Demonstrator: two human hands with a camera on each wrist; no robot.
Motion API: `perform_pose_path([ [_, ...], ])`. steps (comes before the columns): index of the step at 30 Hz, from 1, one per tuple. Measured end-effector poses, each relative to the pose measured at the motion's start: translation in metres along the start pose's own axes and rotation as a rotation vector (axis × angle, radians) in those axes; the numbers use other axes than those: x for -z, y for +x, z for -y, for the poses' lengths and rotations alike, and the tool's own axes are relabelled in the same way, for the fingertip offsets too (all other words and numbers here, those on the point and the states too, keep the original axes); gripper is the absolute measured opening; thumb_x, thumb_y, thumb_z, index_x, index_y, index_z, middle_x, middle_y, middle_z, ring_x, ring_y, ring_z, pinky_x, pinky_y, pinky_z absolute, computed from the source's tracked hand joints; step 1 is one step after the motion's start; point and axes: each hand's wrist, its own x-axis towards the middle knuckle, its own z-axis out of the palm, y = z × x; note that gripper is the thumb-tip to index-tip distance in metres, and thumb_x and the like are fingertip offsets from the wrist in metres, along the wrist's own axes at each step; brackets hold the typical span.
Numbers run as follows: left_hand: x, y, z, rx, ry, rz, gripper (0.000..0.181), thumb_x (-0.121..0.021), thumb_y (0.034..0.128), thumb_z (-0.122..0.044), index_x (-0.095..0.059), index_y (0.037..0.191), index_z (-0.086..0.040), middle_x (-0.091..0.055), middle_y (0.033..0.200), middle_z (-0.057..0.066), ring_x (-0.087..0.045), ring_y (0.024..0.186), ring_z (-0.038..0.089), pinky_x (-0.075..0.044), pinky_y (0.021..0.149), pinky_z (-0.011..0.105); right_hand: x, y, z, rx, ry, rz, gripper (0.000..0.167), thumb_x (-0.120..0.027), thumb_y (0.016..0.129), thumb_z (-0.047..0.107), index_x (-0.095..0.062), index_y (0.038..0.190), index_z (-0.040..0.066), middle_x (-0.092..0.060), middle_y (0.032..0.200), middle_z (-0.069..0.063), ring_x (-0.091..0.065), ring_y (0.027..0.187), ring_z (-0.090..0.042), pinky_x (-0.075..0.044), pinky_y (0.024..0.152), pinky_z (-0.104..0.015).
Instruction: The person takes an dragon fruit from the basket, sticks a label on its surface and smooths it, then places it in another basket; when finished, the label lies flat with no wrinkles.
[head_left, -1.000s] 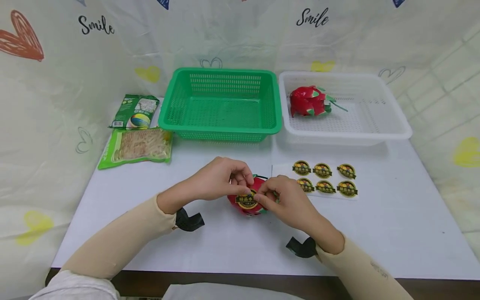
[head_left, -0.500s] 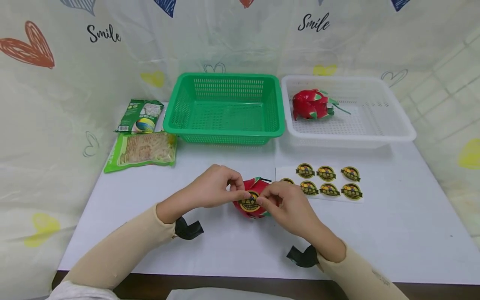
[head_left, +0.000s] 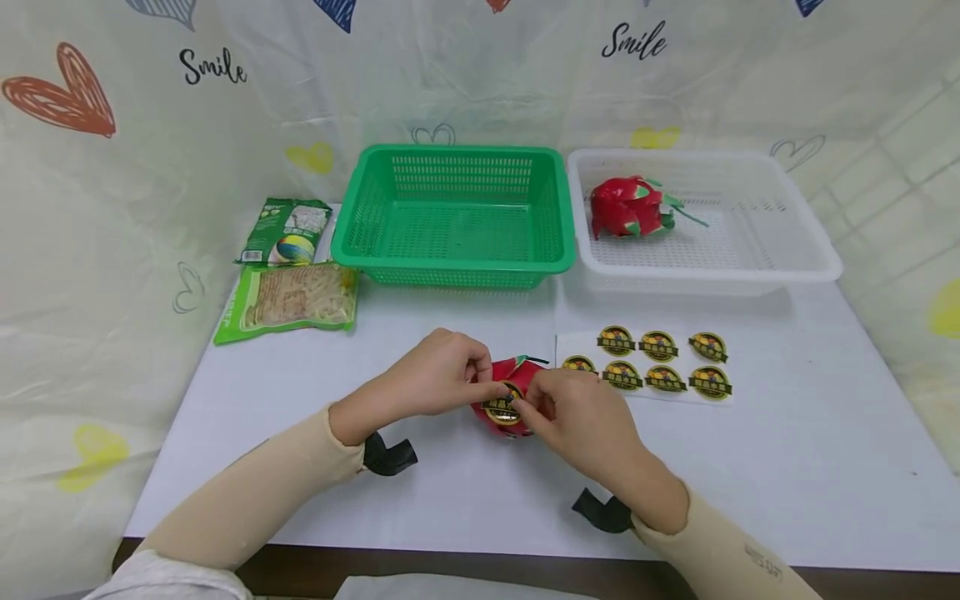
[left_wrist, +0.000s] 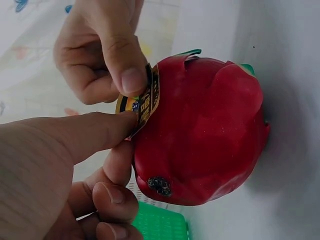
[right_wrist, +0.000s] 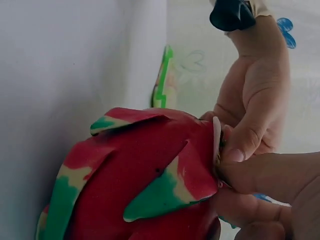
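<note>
A person's two bare hands meet at the lower centre of the frame, over a red dragon fruit [left_wrist: 200, 130] resting on a white table [head_left: 787, 458]. The left hand [head_left: 442, 375] holds one side of a round black-and-gold sticker [head_left: 501, 410] with its thumb, fingers bent in beside the fruit. The right hand [head_left: 592, 417] holds the other side the same way, fingers curled close. Compared with half a second ago, the two thumbs have drawn slightly nearer each other on the sticker, while the fruit has stayed beneath them. This suggests the label is being settled on the skin and is not yet finished; whether its whole edge lies flat cannot be told. Just right of the hands lies a sheet [head_left: 577, 345] of similar stickers, with a bare spot at its upper left. At the upper centre stands a green basket [head_left: 457, 267]; at the upper right, a white basket [head_left: 712, 273] holds a second dragon fruit [head_left: 628, 207]. Left of the green basket lie a dark green packet [head_left: 287, 233] and a light green packet [head_left: 300, 296].
</note>
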Motion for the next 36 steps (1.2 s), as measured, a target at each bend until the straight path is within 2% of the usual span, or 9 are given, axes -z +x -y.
perform_pose_path([
  [4,-0.001,0.0,0.001,0.004,-0.019,0.001,0.033,-0.081,0.0906,-0.039,-0.064,0.068,-0.022,-0.051,0.054,-0.01,-0.048,0.058,0.005,-0.037,0.056,0.021,0.001,0.004,-0.001,-0.002,-0.053,0.022,0.046,-0.085,0.085,0.032,-0.05,0.058,0.021,-0.042,0.053,0.01,-0.035,0.049,-0.004,-0.027,0.044,-0.019],
  [7,-0.002,0.001,0.004,0.01,-0.039,0.006,0.032,-0.08,0.0915,-0.038,-0.063,0.07,-0.021,-0.049,0.055,-0.01,-0.046,0.056,0.005,-0.036,0.056,0.021,-0.001,0.008,-0.003,-0.034,-0.036,0.041,0.05,-0.081,0.089,0.037,-0.047,0.055,0.022,-0.039,0.05,0.01,-0.034,0.048,-0.005,-0.023,0.043,-0.02],
  [15,-0.006,0.004,0.01,0.016,-0.11,0.04,0.029,-0.08,0.0917,-0.037,-0.061,0.075,-0.021,-0.044,0.058,-0.01,-0.042,0.059,0.005,-0.034,0.058,0.021,-0.004,0.013,-0.006,-0.093,0.022,0.059,0.056,-0.071,0.098,0.03,-0.042,0.051,0.021,-0.032,0.047,0.01,-0.033,0.046,-0.006,-0.02,0.043,-0.022],
  [18,-0.01,0.002,0.011,-0.025,-0.11,0.022,0.028,-0.081,0.0908,-0.035,-0.059,0.078,-0.021,-0.048,0.064,-0.009,-0.045,0.063,0.006,-0.036,0.06,0.021,-0.005,0.013,-0.007,-0.094,0.029,0.052,0.056,-0.071,0.098,0.029,-0.042,0.05,0.021,-0.033,0.046,0.01,-0.034,0.047,-0.006,-0.022,0.044,-0.021],
  [21,-0.015,-0.001,0.011,-0.105,-0.079,-0.001,0.03,-0.085,0.0878,-0.031,-0.057,0.083,-0.021,-0.052,0.076,-0.007,-0.048,0.071,0.008,-0.039,0.063,0.02,-0.006,0.014,-0.007,-0.084,0.038,0.046,0.055,-0.071,0.098,0.026,-0.043,0.051,0.019,-0.031,0.047,0.01,-0.033,0.047,-0.006,-0.022,0.044,-0.021],
  [24,-0.02,-0.004,0.009,-0.17,-0.03,-0.019,0.033,-0.088,0.0841,-0.029,-0.057,0.086,-0.021,-0.051,0.084,-0.006,-0.047,0.077,0.008,-0.04,0.065,0.019,-0.004,0.015,-0.009,-0.071,0.051,0.074,0.053,-0.072,0.097,0.027,-0.044,0.053,0.02,-0.033,0.048,0.011,-0.034,0.048,-0.005,-0.024,0.045,-0.021],
  [30,-0.021,-0.006,0.009,-0.169,-0.033,-0.032,0.035,-0.091,0.0805,-0.025,-0.057,0.086,-0.02,-0.052,0.086,-0.005,-0.05,0.078,0.011,-0.041,0.064,0.018,0.005,0.014,-0.017,-0.013,0.124,0.198,0.042,-0.079,0.092,0.027,-0.051,0.061,0.022,-0.039,0.051,0.013,-0.037,0.05,-0.002,-0.03,0.047,-0.02],
  [36,-0.02,-0.005,0.016,-0.181,-0.095,-0.02,0.032,-0.091,0.081,-0.02,-0.059,0.088,-0.02,-0.052,0.087,-0.005,-0.051,0.079,0.013,-0.043,0.066,0.019,0.005,0.014,-0.023,0.033,0.149,0.219,0.042,-0.085,0.087,0.031,-0.051,0.063,0.022,-0.04,0.053,0.014,-0.037,0.053,0.0,-0.031,0.047,-0.019],
])
